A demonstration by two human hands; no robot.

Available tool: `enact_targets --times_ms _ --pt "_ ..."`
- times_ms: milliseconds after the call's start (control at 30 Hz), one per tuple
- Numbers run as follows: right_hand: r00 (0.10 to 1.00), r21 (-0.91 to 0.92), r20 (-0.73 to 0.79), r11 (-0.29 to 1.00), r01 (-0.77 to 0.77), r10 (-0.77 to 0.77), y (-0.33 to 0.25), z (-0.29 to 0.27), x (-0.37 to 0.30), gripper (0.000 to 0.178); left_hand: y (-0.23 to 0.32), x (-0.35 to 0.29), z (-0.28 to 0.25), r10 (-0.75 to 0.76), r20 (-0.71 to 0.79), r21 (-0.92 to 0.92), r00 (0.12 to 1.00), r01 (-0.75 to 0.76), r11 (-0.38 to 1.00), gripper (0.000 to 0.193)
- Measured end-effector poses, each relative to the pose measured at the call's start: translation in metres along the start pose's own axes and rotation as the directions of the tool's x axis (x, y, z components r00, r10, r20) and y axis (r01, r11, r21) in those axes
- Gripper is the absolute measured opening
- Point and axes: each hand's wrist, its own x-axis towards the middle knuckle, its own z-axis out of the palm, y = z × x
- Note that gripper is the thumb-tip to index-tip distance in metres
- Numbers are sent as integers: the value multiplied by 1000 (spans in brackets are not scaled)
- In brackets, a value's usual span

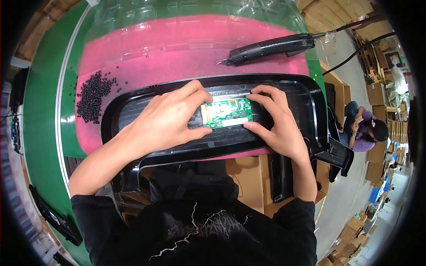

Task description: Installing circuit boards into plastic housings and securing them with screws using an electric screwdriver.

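Note:
Between my two hands is a green circuit board (227, 112) with a white strip along its near edge. My left hand (171, 113) pinches its left end, thumb at the near corner and fingers at the far one. My right hand (277, 119) grips the right end the same way. The board lies over the middle of a long black plastic housing (146, 107), a shallow shell with raised rims. Whether the board touches the housing floor, I cannot tell.
A pile of small black screws (93, 97) lies left on the pink mat (177, 57). Beyond the housing rests a black electric screwdriver (270, 48), its cable running right. Clear plastic wrap (191, 17) covers the far side. Cardboard boxes and a seated person (361, 126) are at right.

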Motion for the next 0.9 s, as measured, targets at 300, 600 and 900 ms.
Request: enact_targets --times_ms 300,600,900 --pt "999 -25 18 999 -26 27 -5 0 2 50 -1 -2 -2 24 36 -3 999 -24 1000 48" --pt "566 772 -524 636 0 636 50 -65 53 42 -14 -8 -5 95 56 23 994 -96 995 53" --pt "782 823 -494 493 281 380 23 -31 132 20 -7 -10 -5 97 15 -38 995 -96 995 52"
